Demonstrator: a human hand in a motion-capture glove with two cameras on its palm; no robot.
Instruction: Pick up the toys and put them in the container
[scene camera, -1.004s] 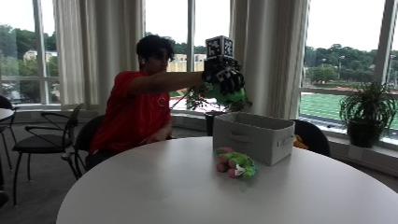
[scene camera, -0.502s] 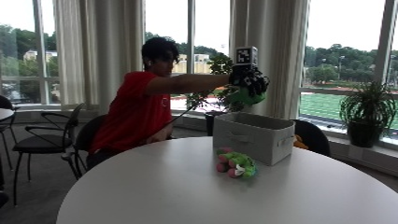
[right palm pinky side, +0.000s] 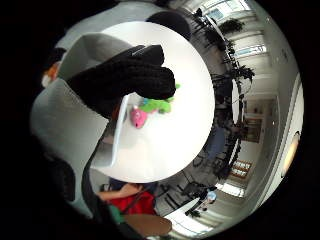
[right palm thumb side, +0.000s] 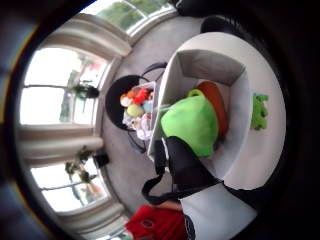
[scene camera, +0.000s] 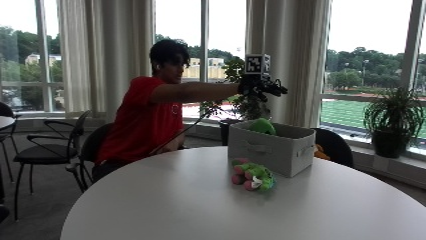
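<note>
One green plush toy (scene camera: 261, 126) sits in the open top of the grey fabric box (scene camera: 269, 149) on the round white table (scene camera: 166, 210), partly above the rim, resting on an orange toy (right palm thumb side: 216, 102) already inside; the thumb-side palm view shows the green one directly below the palm. The gloved right hand (scene camera: 261, 87) hangs above the box at the end of an outstretched arm, with nothing in it; its fingers look straightened or only slightly bent rather than wrapped around anything, which fits a drop just made over the opening. A second toy, green and pink (scene camera: 251, 175), lies on the table just beside the box's front wall, so the job looks about half done. Reaching it likely means bringing the hand down in front of the box.
</note>
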